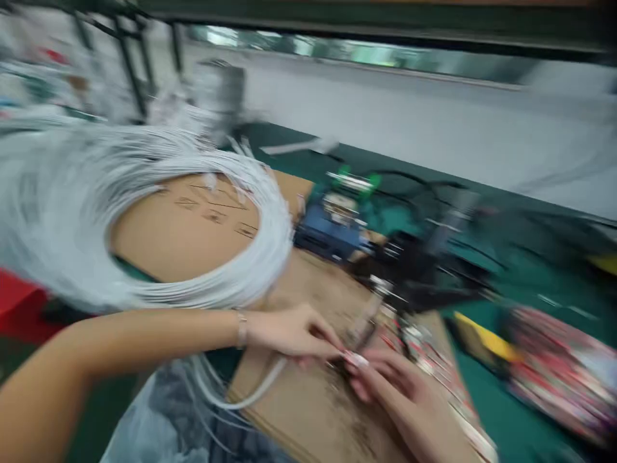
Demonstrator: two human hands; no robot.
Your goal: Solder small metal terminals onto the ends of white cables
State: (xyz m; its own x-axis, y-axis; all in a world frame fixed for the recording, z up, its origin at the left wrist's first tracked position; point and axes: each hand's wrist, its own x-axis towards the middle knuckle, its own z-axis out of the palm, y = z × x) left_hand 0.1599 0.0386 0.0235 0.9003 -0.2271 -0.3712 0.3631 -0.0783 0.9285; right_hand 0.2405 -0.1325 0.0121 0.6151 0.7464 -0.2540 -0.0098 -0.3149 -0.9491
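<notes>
My left hand (292, 331) reaches in from the left, thumb and fingers pinched together. A white cable (260, 392) loops up from below and passes under this hand; its end appears to be in the pinch. My right hand (405, 389) meets it from the right, fingers closed on a small white piece (355, 359) with a bit of red beside it. Blur hides whether the piece and the cable are joined. Both hands hover over a brown cardboard sheet (284, 424).
At left lies a big coil of white cable (193, 292) on cardboard. Behind the hands stands a blue bench device (328, 231) with green knobs. Red-and-white wire pieces (434, 360) lie right of my right hand, near a yellow-and-black object (484, 341) and a blurred reddish bundle (559, 373).
</notes>
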